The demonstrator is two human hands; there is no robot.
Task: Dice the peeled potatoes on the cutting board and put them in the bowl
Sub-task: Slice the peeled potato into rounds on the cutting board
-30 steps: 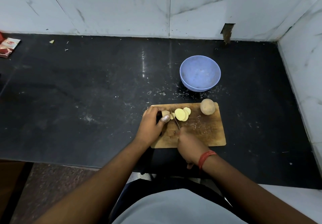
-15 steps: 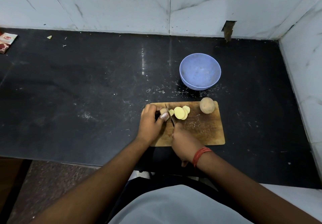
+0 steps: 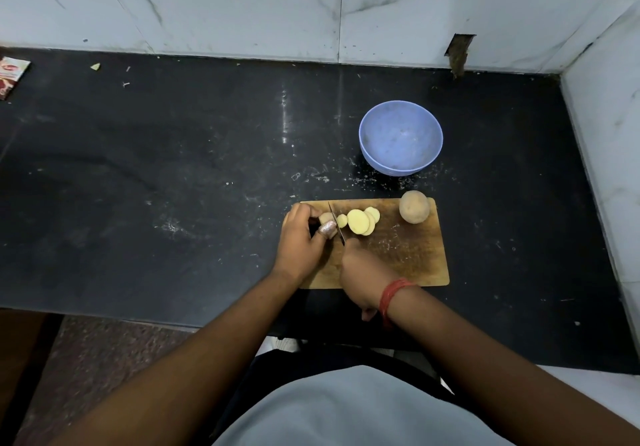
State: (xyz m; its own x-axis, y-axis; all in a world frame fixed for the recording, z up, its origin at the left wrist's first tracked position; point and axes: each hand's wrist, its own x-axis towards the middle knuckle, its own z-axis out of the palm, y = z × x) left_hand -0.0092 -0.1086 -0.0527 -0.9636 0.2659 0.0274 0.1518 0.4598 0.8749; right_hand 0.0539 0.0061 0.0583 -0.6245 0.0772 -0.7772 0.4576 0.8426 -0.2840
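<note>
Four-ish slices point(image 3: 360, 222) lie cut; knife point(image 3: 336, 223) has shifted left onto potato stub point(image 3: 326, 218), L hand point(image 3: 300, 239) pinching it, R hand point(image 3: 363, 274) gripping handle; bowl point(image 3: 401, 137) w/o pieces

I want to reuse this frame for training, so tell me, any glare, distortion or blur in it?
Head view: a glare streak on the black counter left of the bowl; wide-angle bending at the wall edges; knife and potato slices reasonably sharp, dim overall.
</note>
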